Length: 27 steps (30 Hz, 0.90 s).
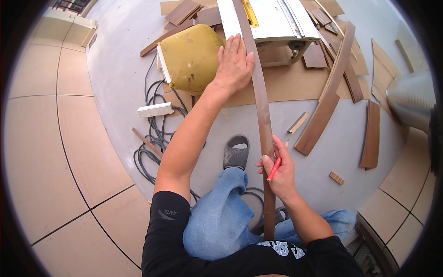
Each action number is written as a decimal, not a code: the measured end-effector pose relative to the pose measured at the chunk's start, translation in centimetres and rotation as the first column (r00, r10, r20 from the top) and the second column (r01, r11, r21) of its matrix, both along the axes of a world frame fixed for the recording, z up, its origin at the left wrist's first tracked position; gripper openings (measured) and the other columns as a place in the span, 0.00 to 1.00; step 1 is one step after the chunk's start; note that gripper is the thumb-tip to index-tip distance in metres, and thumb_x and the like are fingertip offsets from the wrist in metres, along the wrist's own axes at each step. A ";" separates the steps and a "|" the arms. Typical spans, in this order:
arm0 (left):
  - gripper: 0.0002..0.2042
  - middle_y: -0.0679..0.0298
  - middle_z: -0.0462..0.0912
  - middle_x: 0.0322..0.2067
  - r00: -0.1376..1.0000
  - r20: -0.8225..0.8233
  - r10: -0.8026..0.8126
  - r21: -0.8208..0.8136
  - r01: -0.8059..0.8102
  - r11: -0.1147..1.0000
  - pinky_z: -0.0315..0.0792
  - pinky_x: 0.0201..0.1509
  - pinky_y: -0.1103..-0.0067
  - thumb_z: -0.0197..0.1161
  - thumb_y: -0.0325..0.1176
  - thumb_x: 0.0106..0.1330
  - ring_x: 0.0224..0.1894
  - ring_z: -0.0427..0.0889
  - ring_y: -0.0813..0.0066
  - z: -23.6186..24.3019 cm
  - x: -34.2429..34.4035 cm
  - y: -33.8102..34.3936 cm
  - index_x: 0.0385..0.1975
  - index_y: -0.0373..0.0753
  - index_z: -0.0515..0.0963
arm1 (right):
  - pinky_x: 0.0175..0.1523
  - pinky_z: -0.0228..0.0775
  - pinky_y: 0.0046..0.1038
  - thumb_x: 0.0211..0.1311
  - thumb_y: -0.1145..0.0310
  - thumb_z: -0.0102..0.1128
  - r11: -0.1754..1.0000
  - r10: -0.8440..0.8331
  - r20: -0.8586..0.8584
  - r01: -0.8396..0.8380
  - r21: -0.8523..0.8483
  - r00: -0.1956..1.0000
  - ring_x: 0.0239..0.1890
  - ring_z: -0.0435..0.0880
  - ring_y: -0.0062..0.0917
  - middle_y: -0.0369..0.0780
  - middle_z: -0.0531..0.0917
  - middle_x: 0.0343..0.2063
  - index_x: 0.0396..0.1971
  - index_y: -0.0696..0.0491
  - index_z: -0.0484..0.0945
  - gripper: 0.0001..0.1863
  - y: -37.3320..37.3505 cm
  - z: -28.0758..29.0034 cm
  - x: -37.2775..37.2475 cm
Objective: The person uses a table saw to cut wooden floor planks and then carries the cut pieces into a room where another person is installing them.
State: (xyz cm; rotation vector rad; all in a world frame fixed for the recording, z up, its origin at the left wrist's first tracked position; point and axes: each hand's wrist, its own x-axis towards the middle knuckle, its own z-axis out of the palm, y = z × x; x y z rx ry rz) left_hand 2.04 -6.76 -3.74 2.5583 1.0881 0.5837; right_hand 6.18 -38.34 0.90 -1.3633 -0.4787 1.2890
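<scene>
A long, narrow brown wood strip (262,106) runs from the top of the view down to my lap. Its far part lies along the left side of a white table saw (277,21). My left hand (235,63) rests against the strip near the saw, fingers stretched out and thumb at the strip's edge. Nearer to me, my right hand (280,168) holds a red pencil (274,169) between its fingers. Its thumb and fingertips also touch the strip. The pencil's pale tip points up and away from me.
A mustard-yellow padded seat (191,57) stands left of the saw. Black cable (154,134) lies coiled on the grey floor beside a white block (155,110). Brown boards (318,121) and cardboard (290,85) spread to the right, near a silver duct (412,99). A small offcut (337,178) lies nearer.
</scene>
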 end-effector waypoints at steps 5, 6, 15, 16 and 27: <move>0.32 0.43 0.56 0.76 1.000 0.000 -0.016 0.004 0.016 1.000 0.43 0.81 0.55 0.40 0.46 0.81 0.79 0.49 0.46 0.0 -0.2 -0.3 0.74 0.26 0.55 | 0.39 0.80 0.21 0.74 0.76 0.56 1.000 0.002 0.018 -0.002 -0.006 1.000 0.38 0.83 0.19 0.44 0.73 0.67 0.76 0.57 0.57 0.33 -0.4 0.2 -0.1; 0.32 0.43 0.56 0.76 1.000 -0.002 -0.012 0.006 0.012 1.000 0.43 0.81 0.55 0.40 0.46 0.81 0.79 0.49 0.46 0.0 -0.3 -0.4 0.74 0.26 0.56 | 0.39 0.80 0.21 0.74 0.76 0.56 1.000 0.005 0.018 -0.005 -0.010 1.000 0.38 0.83 0.19 0.44 0.73 0.67 0.76 0.57 0.57 0.33 -0.5 0.3 -0.1; 0.33 0.44 0.54 0.76 1.000 -0.012 -0.003 -0.012 0.003 1.000 0.41 0.81 0.54 0.38 0.48 0.81 0.80 0.49 0.47 0.0 -0.4 -1.3 0.75 0.27 0.55 | 0.39 0.79 0.21 0.74 0.75 0.57 1.000 0.001 -0.002 -0.001 -0.016 1.000 0.38 0.82 0.19 0.44 0.73 0.67 0.76 0.57 0.57 0.33 -1.3 0.4 -0.3; 0.33 0.45 0.54 0.77 1.000 -0.008 0.002 -0.020 -0.002 1.000 0.40 0.81 0.52 0.38 0.48 0.81 0.80 0.49 0.48 -0.1 -0.4 -1.5 0.75 0.28 0.55 | 0.39 0.79 0.21 0.74 0.75 0.57 1.000 0.001 -0.003 -0.001 -0.017 1.000 0.38 0.82 0.19 0.44 0.73 0.67 0.76 0.57 0.57 0.33 -1.4 0.4 -0.3; 0.32 0.47 0.55 0.76 1.000 -0.027 0.012 -0.026 -0.013 1.000 0.39 0.79 0.46 0.37 0.48 0.80 0.80 0.49 0.51 0.1 -0.6 -2.8 0.75 0.31 0.55 | 0.38 0.79 0.21 0.74 0.75 0.56 1.000 -0.004 -0.015 0.004 0.019 1.000 0.38 0.82 0.19 0.45 0.72 0.68 0.76 0.57 0.56 0.34 -2.8 0.0 -0.5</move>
